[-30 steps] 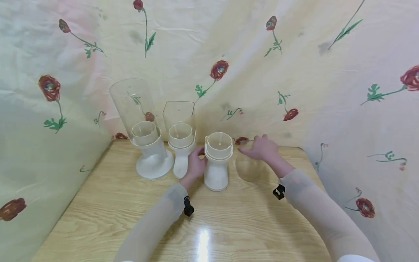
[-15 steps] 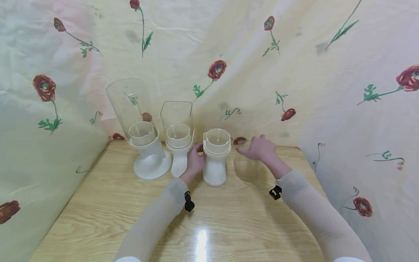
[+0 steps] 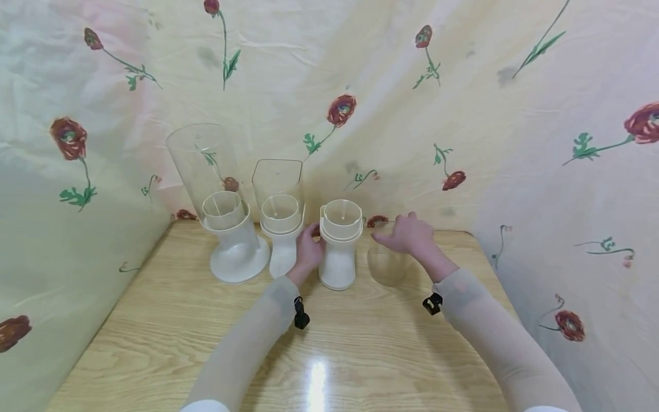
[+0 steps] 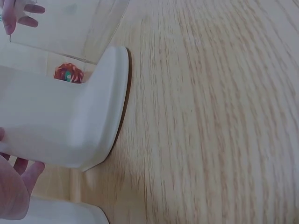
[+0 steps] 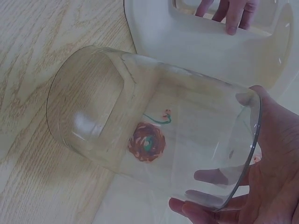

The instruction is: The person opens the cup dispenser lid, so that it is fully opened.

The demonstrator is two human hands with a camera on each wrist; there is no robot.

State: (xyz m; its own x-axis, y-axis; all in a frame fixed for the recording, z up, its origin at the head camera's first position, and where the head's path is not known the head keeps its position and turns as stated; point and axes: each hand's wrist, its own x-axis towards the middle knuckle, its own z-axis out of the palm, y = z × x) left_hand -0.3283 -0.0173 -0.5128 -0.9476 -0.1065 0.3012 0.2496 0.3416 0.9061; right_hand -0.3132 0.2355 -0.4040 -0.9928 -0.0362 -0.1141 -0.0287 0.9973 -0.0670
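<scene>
My left hand [image 3: 309, 252] grips the neck of a white hourglass-shaped stand [image 3: 337, 266] from its left side; the stand is upright on the table. A round cup-like holder [image 3: 342, 220] tops it. In the right wrist view, fingertips [image 5: 231, 29] of the left hand show over an edge of the stand. Right of the stand, a clear round container [image 3: 386, 266] rests on the table. My right hand [image 3: 410, 236] holds its rim from above, and in the right wrist view its fingers [image 5: 196, 210] spread around the rim.
To the left stand two similar white stands, one with a wide round foot [image 3: 241, 260] and one narrower [image 3: 282, 254]. A tall clear cylinder [image 3: 206, 154] and a squarish clear container [image 3: 278, 177] rise behind their tops. A flowered cloth [image 3: 391, 131] hangs behind the wooden table [image 3: 329, 332].
The white stand has slid slightly back toward the cloth with my left hand on it. My right hand and the clear container stay in place. The head view has shifted a little.
</scene>
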